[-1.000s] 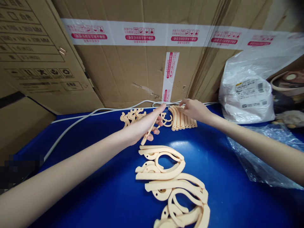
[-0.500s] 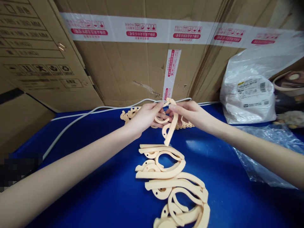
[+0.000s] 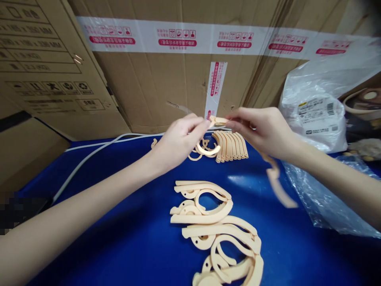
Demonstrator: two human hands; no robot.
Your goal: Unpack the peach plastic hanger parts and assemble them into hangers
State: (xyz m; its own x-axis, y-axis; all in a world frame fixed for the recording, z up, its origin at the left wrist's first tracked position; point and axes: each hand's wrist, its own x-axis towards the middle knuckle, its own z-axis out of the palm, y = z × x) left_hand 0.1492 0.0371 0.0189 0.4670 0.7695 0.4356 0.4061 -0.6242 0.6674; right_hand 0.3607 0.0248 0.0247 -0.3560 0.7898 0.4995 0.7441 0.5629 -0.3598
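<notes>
Handling the cream jointed piece [image 3: 219, 120] well probably means pinching it close to the narrow part between the hands, lining the parts up squarely, and pressing straight rather than twisting; the blurred curved arm [image 3: 281, 190] dangling below the right hand [image 3: 264, 129] seems likely to swing, so it would want steadying. The piece is up in the air near the far edge of the table [image 3: 119, 218], in front of the carton [image 3: 154, 91]. The left hand [image 3: 184, 137] reaches in with its back turned up, thumb and fingers clamped on the piece's left end; a hook [image 3: 208, 151] shows beneath, whether joined to it I cannot tell. The right hand is slightly higher, forearm slanting in, thumb and fingers clamped on the right end.
</notes>
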